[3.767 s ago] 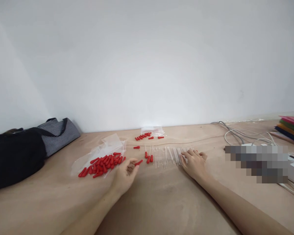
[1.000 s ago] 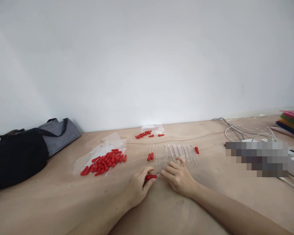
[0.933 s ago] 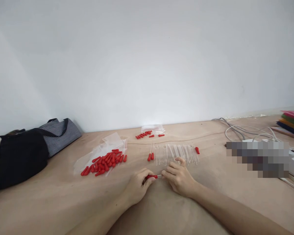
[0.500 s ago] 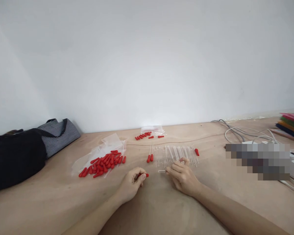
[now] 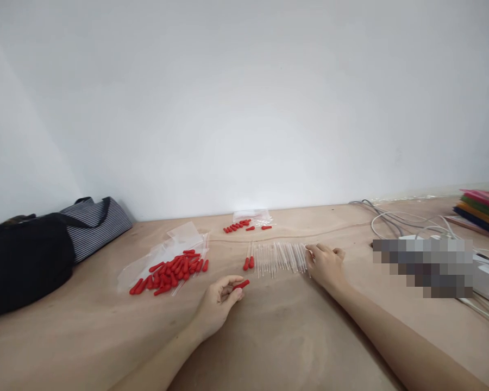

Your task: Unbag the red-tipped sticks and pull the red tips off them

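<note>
Between the thumb and fingers of my left hand (image 5: pixel 222 304) is a red rubber dropper bulb (image 5: pixel 240 284), its narrow end pointing right. My right hand (image 5: pixel 325 267) bends over the right end of a row of clear dropper tubes (image 5: pixel 279 257), its fingertips at the tubes there. What those curled fingers hold, if anything, is hidden. Two tubes fitted with red bulbs (image 5: pixel 249 263) lie at the row's left end. Left of my hands, a pile of loose red bulbs (image 5: pixel 175 273) rests on a clear plastic bag (image 5: pixel 185 233).
Farther back lie more red-bulbed droppers (image 5: pixel 237 225) beside a small plastic bag (image 5: pixel 251 215). A black bag (image 5: pixel 28 266) and a striped bag (image 5: pixel 101 228) stand at the left. Cables (image 5: pixel 385 217), a blurred-out patch and coloured sheets (image 5: pixel 483 209) occupy the right side.
My right hand has moved right and back to the row's end, covering the red bulb seen there before. The tube end beside its fingers no longer shows. My left hand's bulb has tilted upward.
</note>
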